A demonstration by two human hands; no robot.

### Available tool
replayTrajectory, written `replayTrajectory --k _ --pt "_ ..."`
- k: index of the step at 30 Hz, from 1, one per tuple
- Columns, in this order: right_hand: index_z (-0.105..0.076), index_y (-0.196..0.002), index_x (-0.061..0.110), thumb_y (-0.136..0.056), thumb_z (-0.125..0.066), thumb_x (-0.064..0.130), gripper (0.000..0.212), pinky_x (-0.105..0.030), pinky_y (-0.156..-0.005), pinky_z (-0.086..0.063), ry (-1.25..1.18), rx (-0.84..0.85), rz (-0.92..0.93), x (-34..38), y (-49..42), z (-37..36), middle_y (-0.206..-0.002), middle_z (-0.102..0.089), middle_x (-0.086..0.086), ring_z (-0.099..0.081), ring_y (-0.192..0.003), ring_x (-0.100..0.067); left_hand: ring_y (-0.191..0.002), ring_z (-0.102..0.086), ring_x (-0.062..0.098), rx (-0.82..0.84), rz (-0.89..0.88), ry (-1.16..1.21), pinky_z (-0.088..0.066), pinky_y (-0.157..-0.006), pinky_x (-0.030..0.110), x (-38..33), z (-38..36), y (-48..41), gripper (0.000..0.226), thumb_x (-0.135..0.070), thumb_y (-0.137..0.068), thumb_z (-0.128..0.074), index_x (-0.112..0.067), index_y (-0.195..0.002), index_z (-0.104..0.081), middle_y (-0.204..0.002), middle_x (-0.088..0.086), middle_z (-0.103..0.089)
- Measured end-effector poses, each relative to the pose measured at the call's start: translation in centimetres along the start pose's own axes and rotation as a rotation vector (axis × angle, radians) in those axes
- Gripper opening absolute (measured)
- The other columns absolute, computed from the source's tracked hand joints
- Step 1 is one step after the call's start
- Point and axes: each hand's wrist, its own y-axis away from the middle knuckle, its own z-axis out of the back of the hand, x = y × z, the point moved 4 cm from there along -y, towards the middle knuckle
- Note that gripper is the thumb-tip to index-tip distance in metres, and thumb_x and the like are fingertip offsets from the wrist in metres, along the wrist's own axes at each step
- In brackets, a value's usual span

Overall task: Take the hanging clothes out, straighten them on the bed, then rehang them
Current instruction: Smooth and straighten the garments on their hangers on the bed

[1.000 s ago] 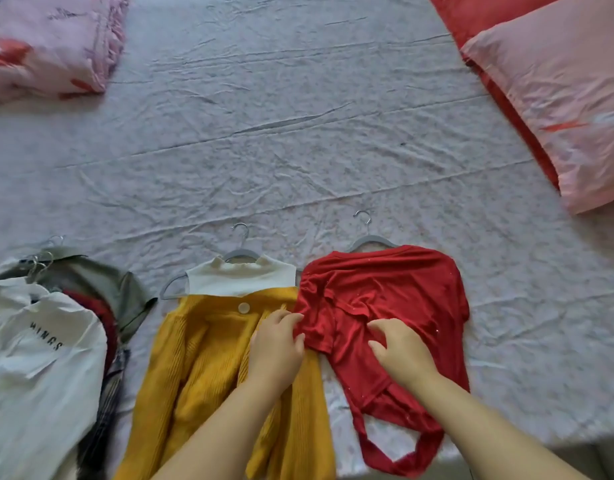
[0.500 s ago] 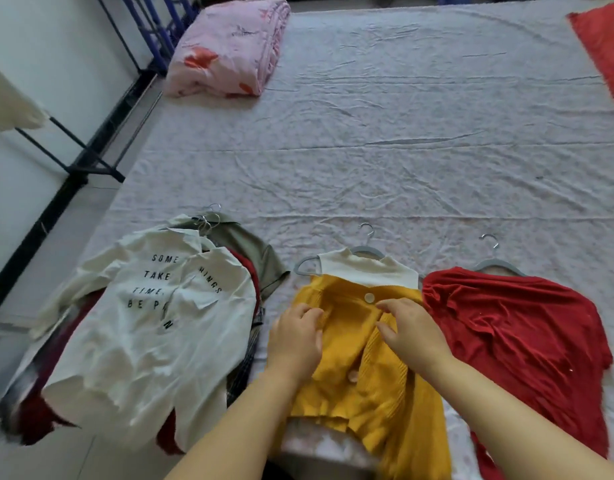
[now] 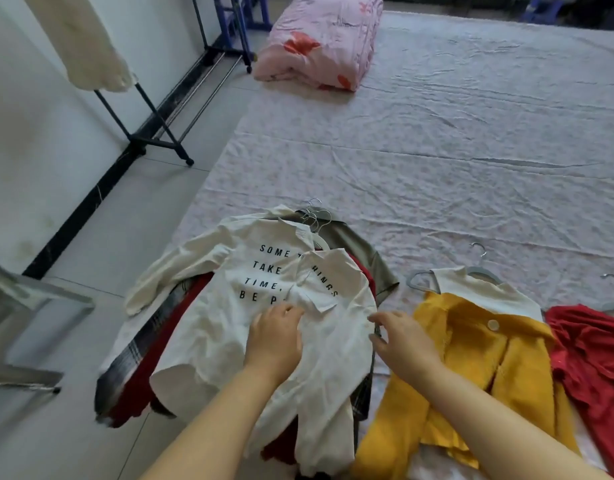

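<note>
From the head camera I see the bed (image 3: 437, 150) with clothes lying along its near edge. The white shirt (image 3: 264, 278) with black words lies on top of a pile of clothes (image 3: 149, 368) at the corner of the bed. Part of the pile hangs over the floor (image 3: 125, 220). A folded bit of the shirt covers some of the letters. A bunch of hanger hooks (image 3: 314, 211) sticks out at the top of the pile.

My left hand (image 3: 276, 336) rests on the middle of the white shirt. Its grip is bent down into the cloth, and I cannot tell if it pinches any. My right hand (image 3: 401, 341) is at the shirt's right edge with its grip spread.

Just beside the pile lies the yellow cardigan (image 3: 472, 344) on a grey hanger (image 3: 416, 277). The red top (image 3: 596, 351) lies next to that. A rolled pink blanket (image 3: 326, 39) sits at the far end of the bed. A dark clothes rack (image 3: 153, 133) stands on the floor by the wall, with a cream cloth (image 3: 87, 46) hanging on it.
</note>
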Motion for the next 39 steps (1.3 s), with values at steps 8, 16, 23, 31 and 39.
replayTrajectory --k 8,16,23,31,39 --pt "-0.053 -0.127 0.020 -0.092 -0.052 0.024 0.035 -0.032 -0.096 -0.041 0.079 0.033 0.024 5.8 -7.1 -1.9 -0.128 -0.053 0.000 -0.047 -0.119 -0.020 -0.118 -0.042 0.016 -0.040 0.072 0.076 -0.031 -0.095 0.029 5.6 1.8 -3.2 0.037 -0.023 -0.090 -0.050 -0.023 -0.127 -0.049 -0.128 -0.005 -0.048" --pt "-0.052 -0.128 0.017 -0.089 -0.050 0.014 0.040 -0.030 -0.093 -0.041 0.066 0.045 0.044 6.7 -17.5 -5.3 -0.125 -0.056 -0.005 -0.048 -0.118 -0.020 -0.116 -0.043 0.018 -0.037 0.120 0.098 -0.030 -0.095 0.029 9.4 -0.8 -8.0 0.039 -0.022 -0.089 -0.051 -0.021 -0.128 -0.050 -0.128 -0.003 -0.048" --pt "-0.057 -0.121 0.018 -0.089 -0.049 0.016 0.034 -0.040 -0.091 -0.043 0.108 -0.086 -0.006 3.6 -27.4 -8.3 -0.120 -0.053 -0.011 -0.047 -0.114 -0.032 -0.116 -0.041 0.018 -0.043 0.145 0.161 -0.027 -0.091 0.028 10.9 -5.7 -12.3 0.041 -0.016 -0.088 -0.050 -0.020 -0.128 -0.050 -0.128 -0.002 -0.048" --pt "-0.050 -0.121 0.010 -0.085 -0.055 0.024 0.039 -0.040 -0.088 -0.039 0.213 -0.101 -0.131 1.0 -31.5 -11.6 -0.118 -0.054 -0.015 -0.050 -0.110 -0.034 -0.113 -0.045 0.019 -0.038 0.166 0.168 -0.029 -0.091 0.027 11.6 -9.2 -13.3 0.037 -0.017 -0.088 -0.049 -0.019 -0.125 -0.053 -0.124 -0.001 -0.051" --pt "-0.055 -0.111 0.011 -0.089 -0.047 0.011 0.024 -0.039 -0.078 -0.042 -0.075 -0.160 -0.025 4.1 -25.6 -8.2 -0.110 -0.056 -0.011 -0.053 -0.100 -0.032 -0.112 -0.049 0.025 -0.122 0.114 0.188 -0.034 -0.092 0.035 8.4 -4.2 -11.9 0.040 -0.011 -0.084 -0.055 -0.015 -0.124 -0.055 -0.127 0.004 -0.049"
